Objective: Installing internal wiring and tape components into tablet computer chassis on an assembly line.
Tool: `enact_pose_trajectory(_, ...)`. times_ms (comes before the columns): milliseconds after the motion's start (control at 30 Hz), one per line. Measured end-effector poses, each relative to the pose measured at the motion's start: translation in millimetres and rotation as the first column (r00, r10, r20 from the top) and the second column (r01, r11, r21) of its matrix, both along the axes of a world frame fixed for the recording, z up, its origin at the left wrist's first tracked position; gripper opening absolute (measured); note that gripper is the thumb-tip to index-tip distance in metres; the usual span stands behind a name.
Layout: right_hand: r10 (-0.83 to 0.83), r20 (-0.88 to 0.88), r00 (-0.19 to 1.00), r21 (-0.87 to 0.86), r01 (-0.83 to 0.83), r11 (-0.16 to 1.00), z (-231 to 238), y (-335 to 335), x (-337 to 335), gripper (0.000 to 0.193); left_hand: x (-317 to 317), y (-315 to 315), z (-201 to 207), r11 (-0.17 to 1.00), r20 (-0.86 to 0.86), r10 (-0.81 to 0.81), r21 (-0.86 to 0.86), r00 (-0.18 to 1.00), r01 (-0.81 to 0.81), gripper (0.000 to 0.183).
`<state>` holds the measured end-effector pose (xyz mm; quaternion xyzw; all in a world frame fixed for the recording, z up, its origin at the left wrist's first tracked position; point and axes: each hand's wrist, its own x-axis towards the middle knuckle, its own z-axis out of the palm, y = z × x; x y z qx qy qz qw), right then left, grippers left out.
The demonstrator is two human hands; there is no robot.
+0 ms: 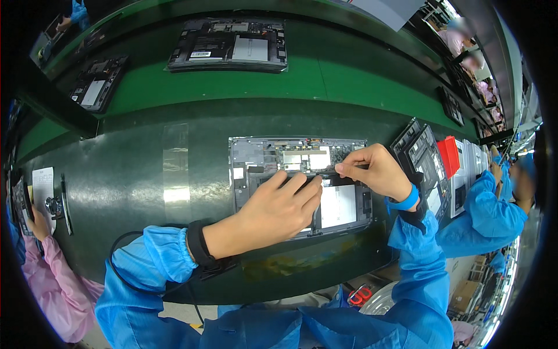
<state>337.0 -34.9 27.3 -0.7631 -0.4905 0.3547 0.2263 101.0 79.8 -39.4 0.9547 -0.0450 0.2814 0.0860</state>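
Left hand: fingers bent over the circuit board's lower edge; thumb hidden, grip I can't tell.
Right hand: thumb and forefinger pinched near the board's right end, on what I can't tell.
Laptop base: likely light, stiff, fragile inside; I'd hold its rim; lies under both hands, on the tabletop.

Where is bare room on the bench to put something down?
The widest bare patch of the bench lies between the thin black stick at left and the opened device, with a tape strip on it. Right of the device is crowded: overlapping dark panels, a red bin.
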Motion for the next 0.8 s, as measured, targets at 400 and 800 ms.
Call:
enact_pose_trajectory(400, 0.037, 0.325, 0.945, 0.194, -0.105, 0.975, 4, -1, -3, 0.024, 0, 0, -2, 1.000, -0.005, 0.011, -0.024, 1.000, -0.011, 0.038)
enact_pose_trajectory(800, 0.015, 0.344, 0.939, 0.274, -0.116, 0.955, -13, -2, -13, 0.028, -1, 1, -3, 0.999, -0.004, 0.004, -0.035, 1.000, -0.004, 0.038)
